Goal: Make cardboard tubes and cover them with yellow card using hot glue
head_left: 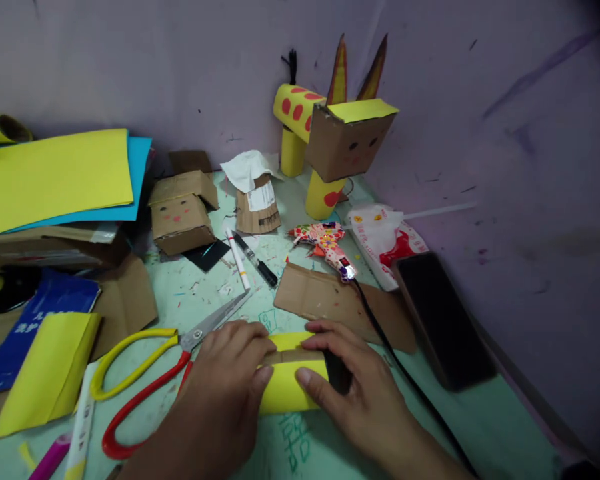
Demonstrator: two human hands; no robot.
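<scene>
A cardboard tube [293, 357] lies crosswise before me, with yellow paper [290, 390] curved around it and a brown strip bare between the paper's edges. My left hand [233, 373] closes over its left end, thumb on the near edge. On the right end, the fingers and thumb of my right hand [353, 383] grip the paper; the tube's dark opening shows there. Scissors [193, 340] with one yellow and one red handle lie beside my left hand, blades apart. Beyond my hands rests a flat cardboard piece [325, 297].
A floral glue gun [325, 243] trails a black cord [387, 337] past my right hand. A phone [443, 317] lies at right. Farther back are a paper-tube giraffe [350, 137] and a small cardboard box [183, 217]. Yellow sheets [65, 177] are stacked at left.
</scene>
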